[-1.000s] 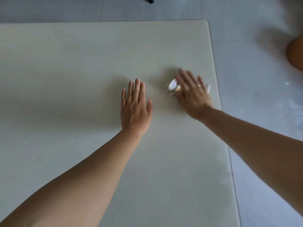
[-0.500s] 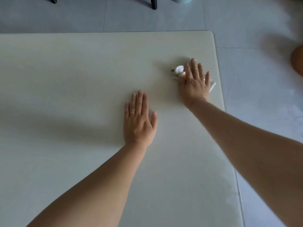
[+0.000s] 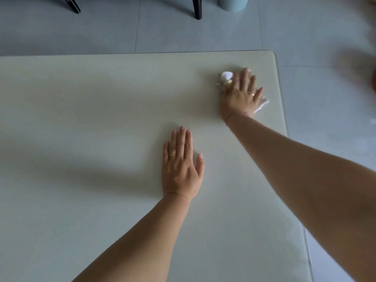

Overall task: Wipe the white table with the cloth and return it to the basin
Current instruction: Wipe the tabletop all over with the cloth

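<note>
The white table (image 3: 101, 119) fills most of the view. My right hand (image 3: 241, 94) lies flat with straight fingers on a small white cloth (image 3: 225, 76) near the table's far right corner, pressing it down. Bits of the cloth show past the fingers on the left and at the hand's right side (image 3: 262, 103); the rest is hidden under the palm. My left hand (image 3: 181, 165) rests flat on the table's middle, fingers straight, holding nothing. No basin can be made out with certainty.
Beyond the far edge is grey tiled floor with two dark furniture legs (image 3: 197, 8) and a pale blue round container (image 3: 233, 3). The table's right edge (image 3: 284, 123) runs close to my right hand. A blurred orange-brown thing (image 3: 373, 78) sits at the right border.
My right hand has slid the cloth away from me, toward the far right corner. The view has tilted up, showing more floor. My left hand stays flat in place.
</note>
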`<state>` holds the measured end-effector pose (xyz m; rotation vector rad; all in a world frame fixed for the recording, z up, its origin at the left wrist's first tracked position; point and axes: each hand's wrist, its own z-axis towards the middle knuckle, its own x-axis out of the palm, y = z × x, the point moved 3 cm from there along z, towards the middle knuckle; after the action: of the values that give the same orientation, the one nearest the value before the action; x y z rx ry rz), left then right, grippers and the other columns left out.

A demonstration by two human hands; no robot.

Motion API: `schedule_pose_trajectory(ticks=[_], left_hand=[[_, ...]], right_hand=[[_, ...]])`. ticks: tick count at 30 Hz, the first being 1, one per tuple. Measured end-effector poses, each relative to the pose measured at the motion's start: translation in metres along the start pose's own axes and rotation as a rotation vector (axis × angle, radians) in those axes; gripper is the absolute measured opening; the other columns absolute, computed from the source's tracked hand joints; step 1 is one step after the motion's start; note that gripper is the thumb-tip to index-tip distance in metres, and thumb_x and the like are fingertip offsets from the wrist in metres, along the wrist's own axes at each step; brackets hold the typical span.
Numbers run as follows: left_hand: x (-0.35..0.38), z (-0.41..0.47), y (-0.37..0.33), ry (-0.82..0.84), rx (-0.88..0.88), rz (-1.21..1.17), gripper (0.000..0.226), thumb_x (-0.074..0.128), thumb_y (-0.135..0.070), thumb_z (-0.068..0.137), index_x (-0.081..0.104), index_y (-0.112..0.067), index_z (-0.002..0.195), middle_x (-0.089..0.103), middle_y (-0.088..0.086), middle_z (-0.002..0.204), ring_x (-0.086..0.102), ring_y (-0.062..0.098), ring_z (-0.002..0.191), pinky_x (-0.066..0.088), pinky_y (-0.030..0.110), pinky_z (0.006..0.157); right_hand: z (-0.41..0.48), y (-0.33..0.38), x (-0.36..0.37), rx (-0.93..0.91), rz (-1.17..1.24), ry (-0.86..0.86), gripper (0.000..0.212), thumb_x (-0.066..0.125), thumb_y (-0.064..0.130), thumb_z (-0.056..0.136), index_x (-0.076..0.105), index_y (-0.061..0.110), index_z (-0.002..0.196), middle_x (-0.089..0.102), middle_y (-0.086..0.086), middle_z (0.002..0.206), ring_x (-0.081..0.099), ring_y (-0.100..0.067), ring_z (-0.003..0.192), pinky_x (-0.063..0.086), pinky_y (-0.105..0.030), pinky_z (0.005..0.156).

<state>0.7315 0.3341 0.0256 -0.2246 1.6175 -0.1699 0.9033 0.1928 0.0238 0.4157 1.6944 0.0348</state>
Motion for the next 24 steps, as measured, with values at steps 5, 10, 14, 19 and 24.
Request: schedule_pose_trajectory(ticks=[5, 10, 14, 19, 24], left_hand=[[-0.001, 0.0, 0.0, -0.003, -0.002, 0.003, 0.063, 0.033, -0.037, 0.09, 0.033, -0.007, 0.146, 0.029, 0.01, 0.154, 0.025, 0.026, 0.143, 0.02, 0.043, 0.117], [0.0, 0.002, 0.001, -0.016, 0.016, 0.026, 0.063, 0.034, -0.037, 0.091, 0.034, -0.006, 0.145, 0.03, 0.01, 0.154, 0.026, 0.026, 0.143, 0.018, 0.042, 0.116], [0.0, 0.002, 0.001, -0.014, 0.008, 0.034, 0.063, 0.034, -0.037, 0.09, 0.034, -0.006, 0.146, 0.029, 0.01, 0.154, 0.026, 0.026, 0.143, 0.017, 0.041, 0.115], [-0.001, 0.002, 0.001, -0.017, 0.01, 0.037, 0.064, 0.034, -0.037, 0.09, 0.034, -0.006, 0.145, 0.03, 0.01, 0.154, 0.027, 0.026, 0.143, 0.019, 0.042, 0.115], [-0.001, 0.003, 0.002, -0.019, 0.012, 0.038, 0.063, 0.034, -0.037, 0.091, 0.035, -0.005, 0.145, 0.03, 0.011, 0.153, 0.027, 0.027, 0.142, 0.019, 0.043, 0.115]], right_hand=[[-0.008, 0.017, -0.002, -0.639, -0.118, 0.151, 0.057, 0.028, 0.042, 0.101, 0.013, 0.023, 0.152, 0.002, 0.003, 0.161, 0.002, -0.019, 0.148, -0.001, -0.042, 0.118], [0.063, -0.033, -0.027, -0.183, -0.022, 0.059, 0.054, 0.019, 0.041, 0.101, 0.01, 0.025, 0.152, 0.0, 0.005, 0.161, 0.0, -0.018, 0.148, -0.004, -0.045, 0.119], [0.051, 0.013, -0.011, -0.002, 0.033, 0.05, 0.053, 0.017, 0.041, 0.101, 0.009, 0.027, 0.152, -0.003, 0.008, 0.161, -0.004, -0.022, 0.148, -0.007, -0.053, 0.115], [0.044, 0.009, -0.012, -0.589, -0.149, 0.127, 0.055, 0.024, 0.042, 0.101, 0.011, 0.027, 0.152, 0.001, 0.007, 0.161, 0.001, -0.017, 0.148, -0.003, -0.046, 0.117], [0.096, -0.045, -0.034, -0.017, -0.001, 0.031, 0.056, 0.015, 0.045, 0.1, 0.011, 0.026, 0.152, 0.0, 0.006, 0.161, -0.001, -0.021, 0.148, -0.005, -0.052, 0.116]])
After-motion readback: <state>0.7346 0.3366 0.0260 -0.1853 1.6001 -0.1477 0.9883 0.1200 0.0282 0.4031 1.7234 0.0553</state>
